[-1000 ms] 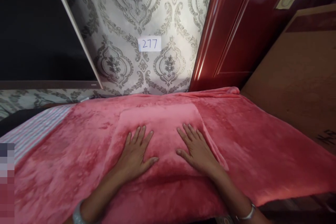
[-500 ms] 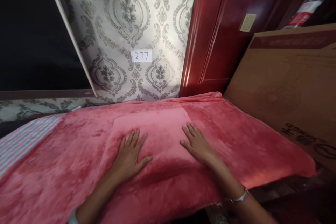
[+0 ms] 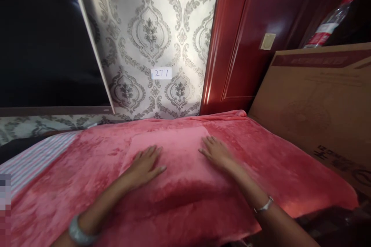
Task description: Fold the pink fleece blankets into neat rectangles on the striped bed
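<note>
Pink blanket lies under left hand, right hand.

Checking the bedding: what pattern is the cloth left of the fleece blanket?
Thin stripes on the pale striped cloth, head view.

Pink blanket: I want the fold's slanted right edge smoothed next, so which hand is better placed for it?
Probably the right hand: it lies flat on the blanket beside that edge. The left hand rests nearer the fold's left side.

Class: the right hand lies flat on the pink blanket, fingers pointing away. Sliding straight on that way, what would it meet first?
Probably the blanket's far edge, then the red door behind it; depth is unclear. The right hand has only blanket ahead.
</note>
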`<state>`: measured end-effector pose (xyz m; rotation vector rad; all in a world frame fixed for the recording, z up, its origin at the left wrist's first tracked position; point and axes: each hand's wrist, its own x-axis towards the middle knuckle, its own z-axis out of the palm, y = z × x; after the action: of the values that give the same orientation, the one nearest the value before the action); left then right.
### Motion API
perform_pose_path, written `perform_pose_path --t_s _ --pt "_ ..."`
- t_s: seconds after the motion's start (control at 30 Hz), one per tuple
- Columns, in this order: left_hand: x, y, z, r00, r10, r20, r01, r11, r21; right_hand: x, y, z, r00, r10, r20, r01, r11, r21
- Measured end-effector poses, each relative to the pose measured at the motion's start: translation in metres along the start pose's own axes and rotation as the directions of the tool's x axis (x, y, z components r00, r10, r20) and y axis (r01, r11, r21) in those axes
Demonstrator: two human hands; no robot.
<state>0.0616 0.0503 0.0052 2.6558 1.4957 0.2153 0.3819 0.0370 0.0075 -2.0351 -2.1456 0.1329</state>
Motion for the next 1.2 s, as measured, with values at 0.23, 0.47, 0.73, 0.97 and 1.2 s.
perform_pose_path --t_s 0.23,0.47,0.73,0.97,1.2 --pt "0.090 0.013 -0.041 0.970 -0.243 0.018 0.240 0.967 0.079 0.079 -0.046 -0.019 0.999 -0.027 -0.039 0.028 1.000 0.006" --pt "0.098 -0.021 0.020 0.948 -0.296 -0.113 0.307 0.948 0.089 0.090 -0.019 0.035 0.997 0.009 -0.073 -0.008 1.000 0.011" --pt "0.096 -0.025 0.026 0.922 -0.339 -0.188 0.360 0.928 0.095 0.097 -0.006 0.048 0.994 0.005 -0.110 -0.001 0.999 0.034" --pt "0.092 -0.023 0.025 0.888 -0.390 -0.244 0.429 0.894 0.130 0.097 -0.004 0.050 0.992 0.001 -0.125 0.003 0.999 0.035" --pt "0.096 -0.032 0.025 0.867 -0.471 -0.164 0.483 0.874 0.044 0.098 -0.004 0.053 0.991 0.049 -0.124 -0.045 0.998 0.035"
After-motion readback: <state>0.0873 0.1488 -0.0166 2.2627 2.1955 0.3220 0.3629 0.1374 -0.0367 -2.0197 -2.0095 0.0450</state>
